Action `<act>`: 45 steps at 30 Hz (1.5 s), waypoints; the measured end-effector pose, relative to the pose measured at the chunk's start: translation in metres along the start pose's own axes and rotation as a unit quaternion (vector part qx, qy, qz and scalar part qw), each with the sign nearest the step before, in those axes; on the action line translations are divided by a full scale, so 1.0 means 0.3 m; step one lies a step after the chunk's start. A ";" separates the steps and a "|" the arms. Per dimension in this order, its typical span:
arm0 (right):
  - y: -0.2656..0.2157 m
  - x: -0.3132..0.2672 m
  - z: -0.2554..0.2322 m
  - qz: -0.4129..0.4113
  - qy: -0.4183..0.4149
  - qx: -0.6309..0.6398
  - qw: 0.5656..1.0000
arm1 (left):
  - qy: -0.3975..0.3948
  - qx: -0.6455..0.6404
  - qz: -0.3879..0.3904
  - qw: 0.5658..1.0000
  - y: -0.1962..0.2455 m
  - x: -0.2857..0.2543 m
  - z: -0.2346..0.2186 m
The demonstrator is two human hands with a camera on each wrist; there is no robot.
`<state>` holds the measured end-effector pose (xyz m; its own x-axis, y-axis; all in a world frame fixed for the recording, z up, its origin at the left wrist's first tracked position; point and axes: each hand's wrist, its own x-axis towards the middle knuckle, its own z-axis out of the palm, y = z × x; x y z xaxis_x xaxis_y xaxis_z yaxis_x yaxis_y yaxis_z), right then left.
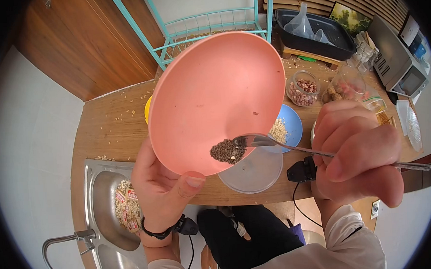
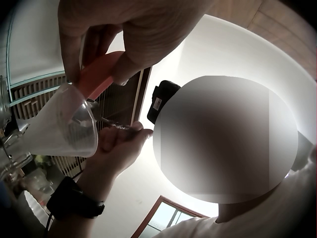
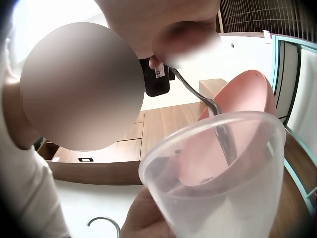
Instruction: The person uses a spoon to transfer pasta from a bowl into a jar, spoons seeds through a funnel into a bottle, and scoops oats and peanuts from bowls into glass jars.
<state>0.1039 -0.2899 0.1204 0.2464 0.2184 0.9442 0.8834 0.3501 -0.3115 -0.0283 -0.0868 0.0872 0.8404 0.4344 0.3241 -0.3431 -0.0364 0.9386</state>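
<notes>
A: What are the hands up to?

B: The right hand [image 1: 360, 156] has its fingers curled round a spoon [image 1: 260, 140]. The left hand [image 1: 162, 193] grips a pink bowl [image 1: 218, 90] near its lower edge, thumb at the rim.

A: How does the bowl sit?

B: Held up above the tabletop [image 1: 113, 135], steeply tilted, its inside facing the person. Dark seeds [image 1: 222, 153] lie heaped at its low side, and the spoon's tip is in them.

A: And under it?

B: A clear funnel [image 1: 249, 179], wide mouth up. I can't tell whether the bowl touches it.

A: Anything to the left?

B: A steel sink [image 1: 101, 201], with pale flakes and wrappers [image 1: 128, 207] in one basin.

A: Further out?

B: A blue plate [image 1: 295, 123] bearing pale flakes [image 1: 277, 130], then a jar [image 1: 303, 101] of reddish nuts. Beyond stand a teal rack [image 1: 133, 25] and a black tray [image 1: 313, 48] holding smaller funnels [image 1: 300, 27].
</notes>
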 end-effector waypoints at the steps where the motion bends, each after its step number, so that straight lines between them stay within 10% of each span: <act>1: 0.000 0.001 0.000 -0.003 -0.006 0.004 1.000 | 0.000 0.003 0.001 1.000 -0.002 -0.002 -0.001; 45: -0.007 -0.004 0.018 -0.088 -0.040 0.043 0.994 | -0.045 0.005 0.025 0.999 -0.019 -0.005 -0.015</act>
<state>0.0997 -0.2860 0.1195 0.0551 0.2177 0.9745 0.8715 0.4658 -0.1533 -0.0294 -0.0832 0.0810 0.8572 0.3488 0.3789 -0.3815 -0.0644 0.9221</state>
